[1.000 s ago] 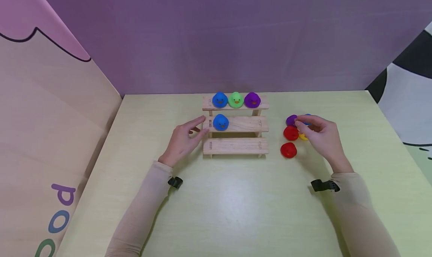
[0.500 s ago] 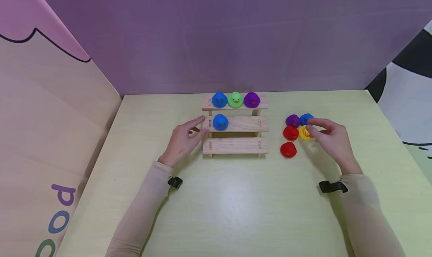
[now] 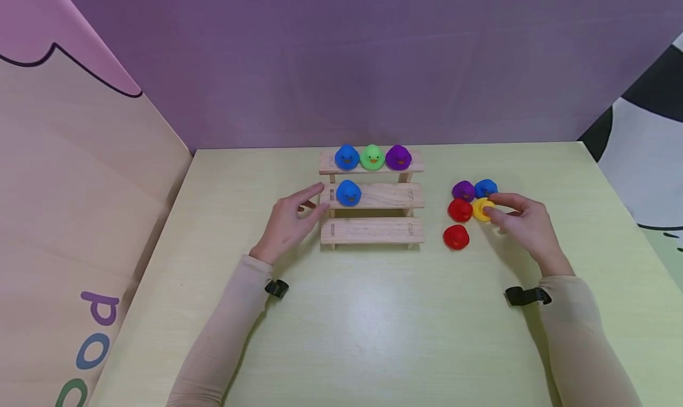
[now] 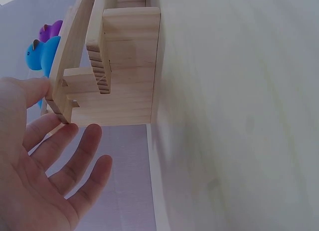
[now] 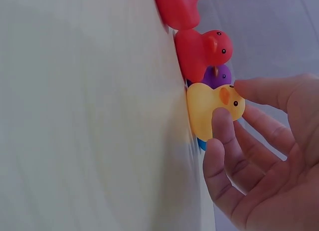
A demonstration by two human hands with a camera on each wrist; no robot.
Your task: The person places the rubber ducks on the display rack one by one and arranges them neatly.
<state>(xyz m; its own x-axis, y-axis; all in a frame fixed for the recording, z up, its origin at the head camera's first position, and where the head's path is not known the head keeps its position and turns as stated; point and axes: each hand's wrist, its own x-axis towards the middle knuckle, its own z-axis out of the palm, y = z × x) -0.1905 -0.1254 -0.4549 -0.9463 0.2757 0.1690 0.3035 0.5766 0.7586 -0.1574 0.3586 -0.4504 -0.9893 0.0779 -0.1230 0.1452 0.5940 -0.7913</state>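
While the left hand (image 3: 288,220) stays on the left end of the wooden stand (image 3: 379,232), thumb and index finger holding the middle step and the other fingers loose, the change is all at the right hand (image 3: 525,223). One second back, its fingertips show beside the loose purple duck (image 3: 463,191); half a second back, they are near the yellow duck (image 3: 480,209), beak visible in the head view. Now the right grip is nearly closed, thumb and index finger pinching the yellow duck's head, and the beak no longer shows from above (the right wrist view has it plainly). Position: right of the stand, near two red ducks (image 3: 460,210) and the loose blue duck (image 3: 485,187), seemingly down on the bench (image 3: 373,336); contact underneath cannot be confirmed. Judgement: contact is made, and the yellow duck is the one being handled.
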